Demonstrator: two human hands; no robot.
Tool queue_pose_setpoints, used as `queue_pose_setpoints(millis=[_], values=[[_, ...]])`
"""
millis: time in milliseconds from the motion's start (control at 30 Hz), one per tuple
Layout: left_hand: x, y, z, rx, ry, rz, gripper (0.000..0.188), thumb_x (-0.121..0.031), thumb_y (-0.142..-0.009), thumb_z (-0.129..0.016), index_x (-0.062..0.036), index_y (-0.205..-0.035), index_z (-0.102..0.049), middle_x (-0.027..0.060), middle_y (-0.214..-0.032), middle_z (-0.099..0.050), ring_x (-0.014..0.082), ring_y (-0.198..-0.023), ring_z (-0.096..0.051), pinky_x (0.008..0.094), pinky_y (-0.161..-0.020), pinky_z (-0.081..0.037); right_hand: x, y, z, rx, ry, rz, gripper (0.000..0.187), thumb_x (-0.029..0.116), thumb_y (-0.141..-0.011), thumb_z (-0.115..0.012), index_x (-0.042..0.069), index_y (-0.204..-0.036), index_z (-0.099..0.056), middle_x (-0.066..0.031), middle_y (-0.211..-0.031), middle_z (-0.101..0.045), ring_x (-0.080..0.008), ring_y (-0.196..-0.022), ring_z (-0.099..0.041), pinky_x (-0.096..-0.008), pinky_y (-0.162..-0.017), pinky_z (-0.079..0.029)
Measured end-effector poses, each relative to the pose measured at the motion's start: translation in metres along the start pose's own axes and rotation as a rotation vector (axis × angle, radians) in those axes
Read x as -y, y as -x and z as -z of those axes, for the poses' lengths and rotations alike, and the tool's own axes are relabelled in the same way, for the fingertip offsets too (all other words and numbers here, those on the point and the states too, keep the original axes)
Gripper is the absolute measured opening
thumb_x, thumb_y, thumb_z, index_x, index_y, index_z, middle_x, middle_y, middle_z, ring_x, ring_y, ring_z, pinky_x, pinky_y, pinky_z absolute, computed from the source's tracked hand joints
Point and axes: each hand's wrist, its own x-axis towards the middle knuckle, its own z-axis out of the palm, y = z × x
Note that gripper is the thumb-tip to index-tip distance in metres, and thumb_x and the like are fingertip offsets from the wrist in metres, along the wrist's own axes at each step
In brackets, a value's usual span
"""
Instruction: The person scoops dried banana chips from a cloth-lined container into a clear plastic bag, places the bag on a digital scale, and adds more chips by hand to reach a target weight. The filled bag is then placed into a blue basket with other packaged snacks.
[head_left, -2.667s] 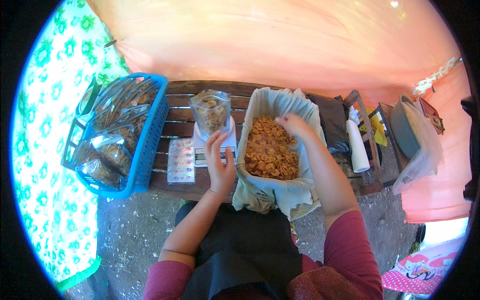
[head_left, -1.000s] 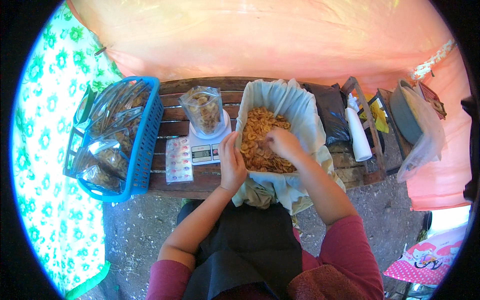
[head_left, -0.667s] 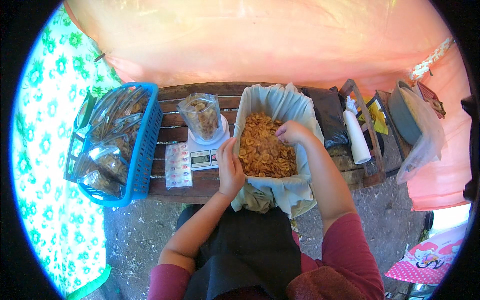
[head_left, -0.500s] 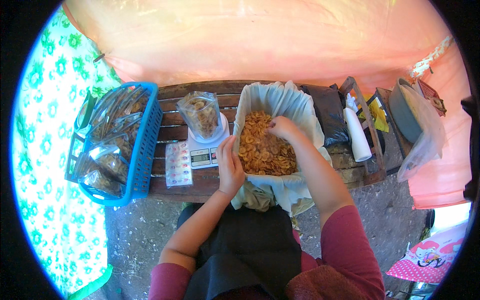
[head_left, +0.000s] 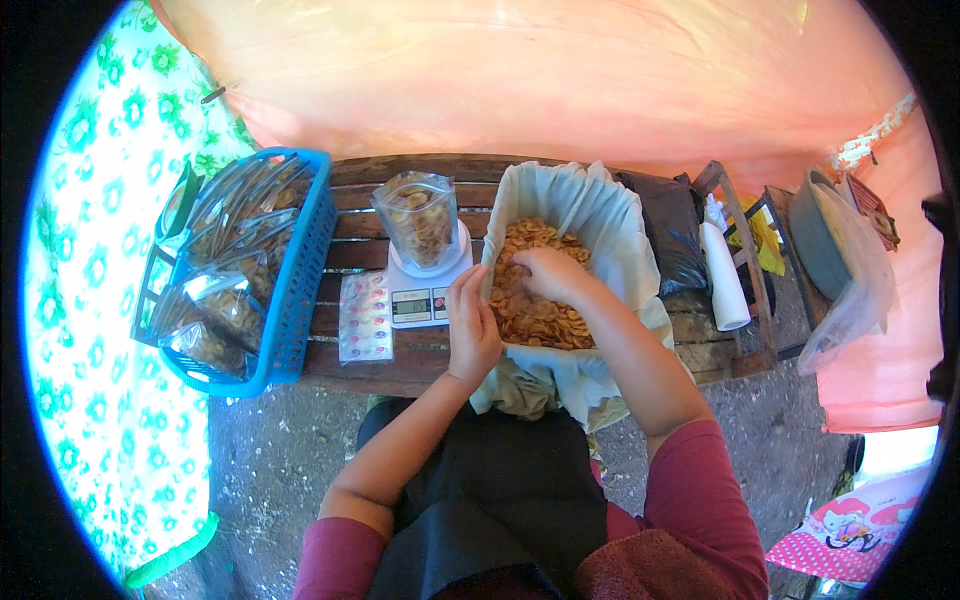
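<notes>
My right hand (head_left: pixel 550 274) reaches into a pile of thin brown chips (head_left: pixel 548 328), its fingers curled down among them and their tips hidden. The chips lie in a deep container lined with pale cloth (head_left: pixel 612 222). My left hand (head_left: pixel 474 325) rests against the container's near left edge, fingers stretched out and holding nothing. Beside it is a white digital kitchen scale (head_left: pixel 456 262). A clear stand-up pouch (head_left: pixel 417 225) partly filled with chips stands upright on the scale, its top unsealed. Left of the scale lies a flat strip of small printed packets (head_left: pixel 366 318).
A blue plastic basket (head_left: pixel 318 235) full of packed chip pouches stands at the left of the slatted wooden table (head_left: pixel 365 172). To the right are a black plastic bag (head_left: pixel 668 235), a white roll (head_left: pixel 722 275), a wooden frame (head_left: pixel 755 300) and a grey tub (head_left: pixel 818 235).
My right hand has moved slightly left and nearer within the chips. My left hand stays by the container's edge. The whole view has shifted a little.
</notes>
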Motion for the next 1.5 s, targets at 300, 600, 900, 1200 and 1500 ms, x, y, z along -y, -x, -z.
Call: queue_pose_setpoints(millis=[300, 600, 900, 1200, 1500], values=[[0.001, 0.001, -0.002, -0.016, -0.013, 0.011, 0.044, 0.010, -0.089, -0.043, 0.0002, -0.132, -0.046, 0.0196, -0.129, -0.048, 0.0368, -0.122, -0.045, 0.0432, -0.107, -0.034, -0.020, 0.000, -0.004, -0.038, -0.091, -0.013, 0.030, 0.015, -0.082, -0.068, 0.006, -0.110, -0.067, -0.0160, -0.092, -0.069, -0.0314, -0.086, -0.067, -0.0411, -0.076, -0.052], [0.002, 0.001, -0.001, -0.003, 0.006, 0.021, 0.050, 0.012, -0.084, -0.045, 0.0003, -0.132, -0.047, 0.0212, -0.130, -0.046, 0.0396, -0.122, -0.044, 0.0446, -0.106, -0.034, -0.015, 0.012, 0.032, 0.057, -0.763, -0.232, 0.020, 0.022, -0.090, -0.069, 0.006, -0.102, -0.070, 0.0005, -0.085, -0.069, -0.0086, -0.075, -0.061, -0.0251, -0.064, -0.047], [0.001, 0.000, 0.000, 0.020, -0.064, 0.027, 0.045, 0.005, -0.086, -0.053, -0.0003, -0.130, -0.048, 0.0211, -0.129, -0.047, 0.0394, -0.120, -0.045, 0.0446, -0.104, -0.036, -0.028, -0.006, 0.003, 0.003, -0.356, -0.138, 0.026, 0.020, -0.086, -0.070, 0.003, -0.106, -0.070, -0.0086, -0.090, -0.071, -0.0186, -0.081, -0.066, -0.0320, -0.074, -0.051], [-0.001, 0.001, 0.000, 0.008, -0.013, 0.055, 0.045, 0.005, -0.086, -0.054, -0.0018, -0.130, -0.050, 0.0192, -0.129, -0.047, 0.0372, -0.120, -0.045, 0.0439, -0.104, -0.035, -0.024, -0.011, -0.013, 0.045, -0.128, -0.248, 0.029, 0.014, -0.078, -0.070, 0.007, -0.107, -0.069, -0.0191, -0.103, -0.069, -0.0343, -0.095, -0.067, -0.0414, -0.085, -0.052], [0.000, 0.003, 0.003, 0.023, -0.016, 0.038, 0.049, 0.005, -0.082, -0.056, -0.0022, -0.130, -0.049, 0.0203, -0.130, -0.046, 0.0400, -0.120, -0.043, 0.0469, -0.102, -0.036, 0.004, -0.005, 0.043, -0.027, -0.446, -0.136, 0.019, 0.016, -0.080, -0.076, 0.003, -0.093, -0.071, -0.0073, -0.080, -0.070, -0.0165, -0.073, -0.065, -0.0313, -0.069, -0.052]])
